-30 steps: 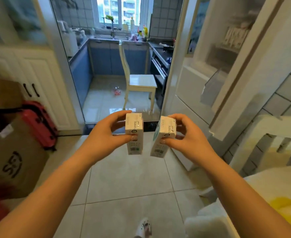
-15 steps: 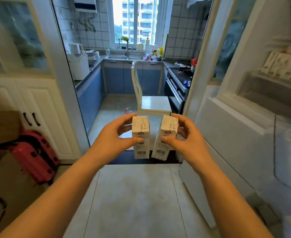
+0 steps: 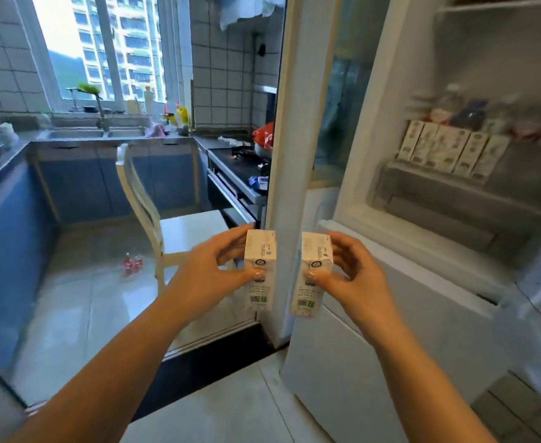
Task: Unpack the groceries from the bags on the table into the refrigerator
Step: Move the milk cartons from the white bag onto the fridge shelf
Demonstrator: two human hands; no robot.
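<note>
**Cartons on the way to the refrigerator, one in each hand**

Cartons up front: the left carton [image 3: 260, 270] sits upright in the left hand [image 3: 211, 276], thumb across the printed face and fingers [image 3: 230, 247] curled round the far side, pinching it near the top. Same story on the other side: the right carton [image 3: 311, 273] is held in the right hand [image 3: 349, 276], thumb on the front, fingers [image 3: 345, 251] wrapped behind. The two boxes are just apart, not touching, held out at chest height in front of a white door post [image 3: 291, 155].

And there's the target: the refrigerator [image 3: 422, 282] stands open on the right, with a row of matching cartons [image 3: 451, 151] already lined up on its shelf [image 3: 438, 177], blurred packets behind them. That looks like the natural spot for these two.

Handling, by my read: small, stiff paperboard boxes, likely light enough for a one-handed pinch, smooth-sided and so a little slippery. Squeeze too hard and the walls could dent; a flat grip on opposite faces, as now, seems right. The upper-half hold leaves the base free to land on the shelf first.

Beyond, a white chair [image 3: 179, 228] stands in the kitchen doorway.
</note>
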